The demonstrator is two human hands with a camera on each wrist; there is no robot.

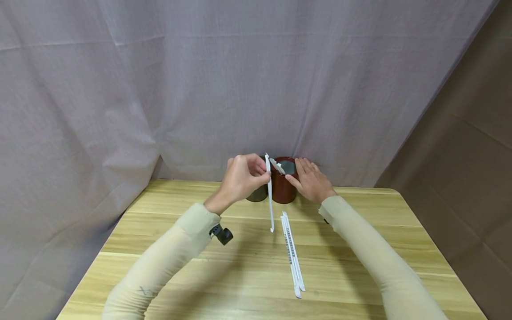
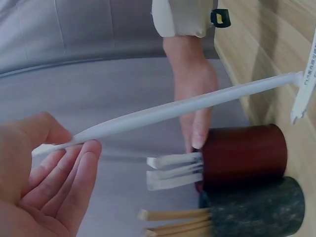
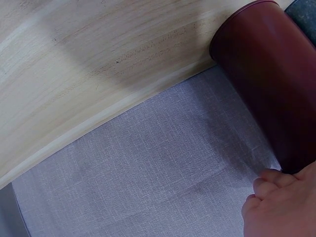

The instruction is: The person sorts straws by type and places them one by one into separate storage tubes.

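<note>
My left hand pinches the top end of a long white paper-wrapped stick, which hangs down in front of the cups; in the left wrist view the stick runs from my fingers across the frame. A dark red cup stands at the table's back edge with white sticks poking out of it. My right hand rests against the red cup's right side with straight fingers. A dark green cup beside it holds tan sticks.
Two more white wrapped sticks lie on the wooden table in front of the cups. A grey cloth backdrop hangs just behind the cups, and brown cloth covers the right side.
</note>
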